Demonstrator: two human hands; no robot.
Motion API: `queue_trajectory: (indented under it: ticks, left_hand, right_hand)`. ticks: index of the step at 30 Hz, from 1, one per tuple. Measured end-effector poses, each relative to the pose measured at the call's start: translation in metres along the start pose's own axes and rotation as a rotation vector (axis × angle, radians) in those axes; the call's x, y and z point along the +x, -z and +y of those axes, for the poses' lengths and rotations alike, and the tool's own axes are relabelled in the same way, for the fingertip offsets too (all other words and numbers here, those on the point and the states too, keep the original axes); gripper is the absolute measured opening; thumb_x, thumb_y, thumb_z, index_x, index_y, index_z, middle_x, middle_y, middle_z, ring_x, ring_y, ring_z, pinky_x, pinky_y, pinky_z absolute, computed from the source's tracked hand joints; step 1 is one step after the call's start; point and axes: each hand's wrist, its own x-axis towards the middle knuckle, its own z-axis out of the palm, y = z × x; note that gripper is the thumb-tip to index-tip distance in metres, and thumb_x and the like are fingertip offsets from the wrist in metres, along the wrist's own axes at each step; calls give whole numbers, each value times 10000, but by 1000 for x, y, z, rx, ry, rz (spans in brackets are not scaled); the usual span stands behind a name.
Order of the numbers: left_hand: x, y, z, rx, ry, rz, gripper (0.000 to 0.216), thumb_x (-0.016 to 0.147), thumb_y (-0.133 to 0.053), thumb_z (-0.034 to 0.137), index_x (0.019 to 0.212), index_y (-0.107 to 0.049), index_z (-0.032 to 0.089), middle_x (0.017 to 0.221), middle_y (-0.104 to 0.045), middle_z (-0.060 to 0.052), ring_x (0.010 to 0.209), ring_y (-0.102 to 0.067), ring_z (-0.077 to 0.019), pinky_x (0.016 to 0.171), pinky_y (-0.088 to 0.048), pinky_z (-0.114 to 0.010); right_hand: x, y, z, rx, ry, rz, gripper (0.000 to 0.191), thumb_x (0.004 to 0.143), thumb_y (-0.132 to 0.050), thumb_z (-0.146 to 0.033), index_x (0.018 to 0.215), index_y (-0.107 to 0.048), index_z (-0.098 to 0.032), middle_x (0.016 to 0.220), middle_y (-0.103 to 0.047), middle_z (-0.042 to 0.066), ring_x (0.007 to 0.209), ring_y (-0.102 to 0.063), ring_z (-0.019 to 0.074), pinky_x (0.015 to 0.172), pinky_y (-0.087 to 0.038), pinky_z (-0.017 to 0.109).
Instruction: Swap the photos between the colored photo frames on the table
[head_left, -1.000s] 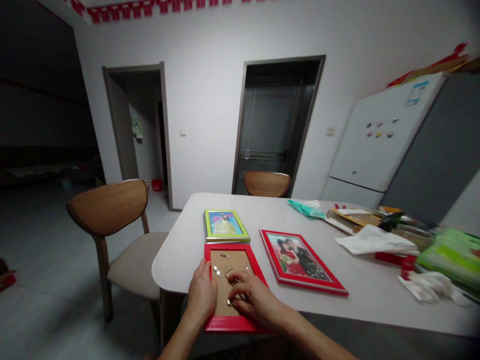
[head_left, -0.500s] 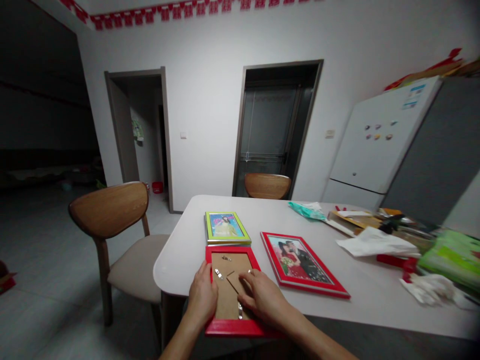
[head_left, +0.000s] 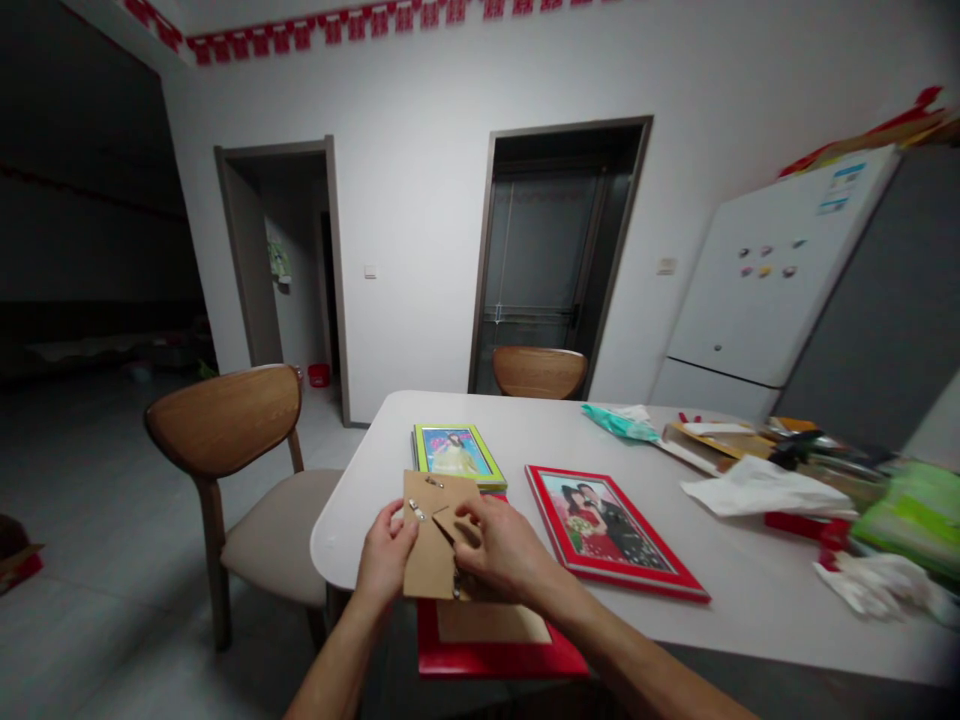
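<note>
The brown backing board point(head_left: 426, 562) is held over the empty-backed red frame point(head_left: 495, 664) at the near edge of the table point(head_left: 540, 425), its left edge pinched by the left hand point(head_left: 385, 556) and its flap point(head_left: 451, 522) apparently pinched by the right hand point(head_left: 499, 545), beside the red-framed photo point(head_left: 604, 522).

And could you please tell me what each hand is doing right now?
Left hand: closed, holding the brown backing board by its left edge.
Right hand: curled over the board's right part; whether its grip is closed cannot be told.
</note>
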Motion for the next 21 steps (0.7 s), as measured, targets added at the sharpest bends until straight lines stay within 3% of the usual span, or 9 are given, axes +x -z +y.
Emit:
queue_trajectory:
  ticks: [4,10,16,18,21]
  left_hand:
    - [6,39,1,-143,78,28,361,760,-478,240,1092,-383,137,756,-649,-38,630,-624,-149,564,-487,-247]
    - [10,93,-23,-89,200,115,239,756,-471,149,992,-451,121,693,-647,-35,590,-611,-135,543,-472,-229]
    - [20,102,-39,194,214,165,305,673,-532,135,975,-493,113,673,-641,-35,653,-615,-189,614,-468,-285]
    - [21,102,-37,314,156,194,395,616,-570,138,1005,-498,125,774,-637,-54,804,-593,-231,743,-435,-340]
    - [14,92,-29,442,36,212,486,580,-573,143,1057,-487,117,1068,-544,-111,1072,-439,-269,940,-275,-387]
  right_hand:
    - [2,0,1,116,85,61,298,724,-455,-335,940,-571,-165,934,-585,70,860,-522,164,742,-377,244]
    - [-17,-4,74,-135,-163,-12,336,712,-451,-318,963,-559,-123,930,-593,133,861,-538,218,742,-375,295]
    - [-21,-23,94,-188,-254,-80,338,641,-428,-176,954,-530,-100,894,-611,147,813,-567,223,682,-390,278]
    - [-17,-23,94,-136,-278,-61,389,618,-420,-153,987,-515,-75,911,-610,158,831,-566,227,703,-394,281]
    - [-13,-16,93,80,-378,-12,523,607,-417,-162,1113,-432,-30,947,-603,174,823,-574,216,698,-411,273]
